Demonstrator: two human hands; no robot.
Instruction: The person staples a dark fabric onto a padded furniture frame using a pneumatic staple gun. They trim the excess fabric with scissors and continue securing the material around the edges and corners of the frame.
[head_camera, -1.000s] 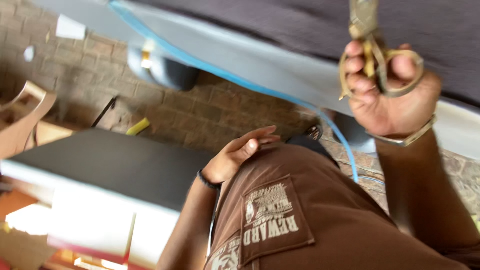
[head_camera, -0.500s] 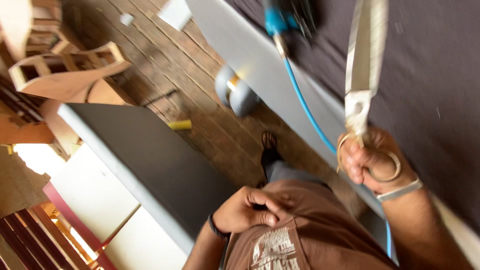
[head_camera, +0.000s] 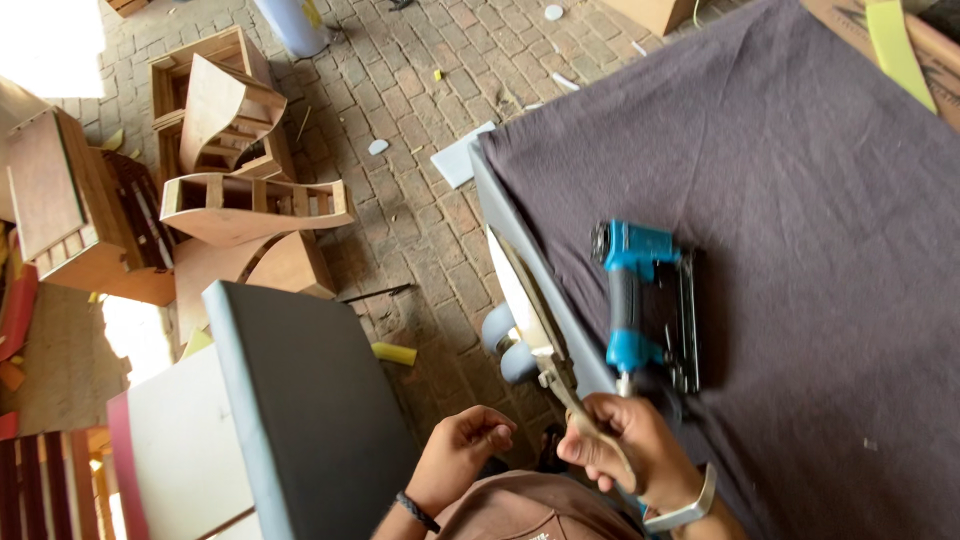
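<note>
My right hand (head_camera: 628, 452) grips the handles of large metal scissors (head_camera: 545, 335), whose blades point up and to the left along the edge of a dark grey fabric (head_camera: 800, 250) spread over a flat panel. A blue pneumatic staple gun (head_camera: 645, 305) lies on the fabric just above that hand. My left hand (head_camera: 465, 455) hangs below the panel with its fingers curled and nothing in it, a dark band on the wrist. A pale strap circles my right wrist.
A grey upholstered panel (head_camera: 300, 400) leans at lower left. Curved wooden frames (head_camera: 235, 170) are stacked on the brick paving at left. Foam scraps and a yellow piece (head_camera: 395, 353) lie on the ground. Two round grey feet (head_camera: 510, 350) stick out under the panel edge.
The view swung so the fabric and staple gun now lie in full sight. My right hand with the scissors dropped low to the fabric's near edge. The left hand stays curled near my lap.
</note>
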